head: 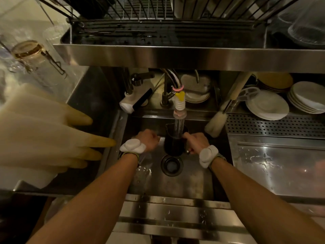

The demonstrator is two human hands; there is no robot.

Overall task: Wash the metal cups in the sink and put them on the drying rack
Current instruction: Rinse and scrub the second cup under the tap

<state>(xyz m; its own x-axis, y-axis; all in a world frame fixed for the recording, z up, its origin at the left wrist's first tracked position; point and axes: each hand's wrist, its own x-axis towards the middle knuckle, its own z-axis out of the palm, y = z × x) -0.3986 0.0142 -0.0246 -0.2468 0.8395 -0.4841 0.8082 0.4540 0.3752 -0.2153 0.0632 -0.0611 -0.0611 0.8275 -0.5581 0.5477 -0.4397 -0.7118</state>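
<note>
A dark metal cup point(173, 144) with a pour spout stands upright in the steel sink point(175, 184), right under the tap point(179, 104). Water streams from the tap into the cup. My right hand point(197, 142) grips the cup by its handle on the right side. My left hand point(149, 139) hovers just left of the cup with its fingers curled; whether it holds anything I cannot see. The drying rack point(158, 32) with its black wires spans the top of the view, above the sink.
Pale rubber gloves point(44, 134) hang close to the camera at the left. A bottle brush point(215, 123) leans at the sink's back right. Stacks of white plates point(267, 105) sit on a perforated shelf behind the right counter point(281, 166). A drain point(172, 165) lies below the cup.
</note>
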